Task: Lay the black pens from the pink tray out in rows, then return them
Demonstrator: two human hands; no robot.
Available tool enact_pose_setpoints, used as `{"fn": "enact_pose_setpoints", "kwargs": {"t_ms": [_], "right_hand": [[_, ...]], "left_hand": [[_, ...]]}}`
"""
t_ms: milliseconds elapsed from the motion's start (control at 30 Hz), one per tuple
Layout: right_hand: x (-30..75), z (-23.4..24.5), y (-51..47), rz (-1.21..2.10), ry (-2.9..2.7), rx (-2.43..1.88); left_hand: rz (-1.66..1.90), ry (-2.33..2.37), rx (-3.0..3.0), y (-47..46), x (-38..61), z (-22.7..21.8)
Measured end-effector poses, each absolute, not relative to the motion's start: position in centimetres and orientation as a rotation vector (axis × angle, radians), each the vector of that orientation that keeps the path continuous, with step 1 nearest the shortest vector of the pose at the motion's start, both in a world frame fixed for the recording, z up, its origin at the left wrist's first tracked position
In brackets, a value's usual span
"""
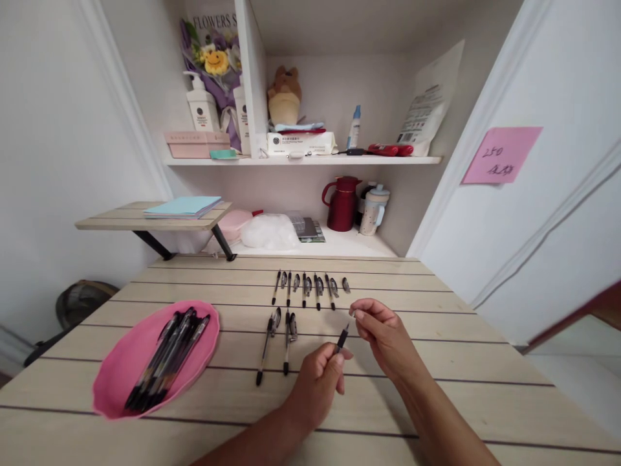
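My left hand (317, 380) is closed around the lower part of a black pen (343, 337), held above the wooden table (436, 388). My right hand (381, 330) pinches the pen's upper end with thumb and fingertips. Just beyond my hands, several black pens and caps lie in a row (308, 288). Two more pens with caps (276, 340) lie to the left of my hands. A pink tray (116, 382) at the left holds several black pens (167, 359).
A small raised shelf (121, 220) with a blue notebook (182, 206) stands at the back left. Behind the table, a cupboard holds a red jug (342, 204), a cup, bottles, boxes and a plush toy. A pink note (499, 155) is stuck on the door at right.
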State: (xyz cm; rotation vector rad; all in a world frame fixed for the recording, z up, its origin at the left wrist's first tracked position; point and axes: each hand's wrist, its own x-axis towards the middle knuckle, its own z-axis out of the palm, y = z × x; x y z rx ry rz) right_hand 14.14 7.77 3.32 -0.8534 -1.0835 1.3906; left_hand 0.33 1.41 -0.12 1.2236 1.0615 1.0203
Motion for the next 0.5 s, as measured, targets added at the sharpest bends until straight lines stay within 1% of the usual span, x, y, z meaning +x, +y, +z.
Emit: {"fn": "enact_pose_setpoints", "kwargs": {"t_ms": [300,500], "right_hand": [[14.12,2.76,7.49,1.401,-1.270,-0.898],[13.98,2.57,7.25,1.448,-1.257,-0.862]], "left_hand": [[1.018,1.093,1.249,1.58,0.30,-0.15],[1.046,1.116,1.327,1.58,0.14,-0.03]]}}
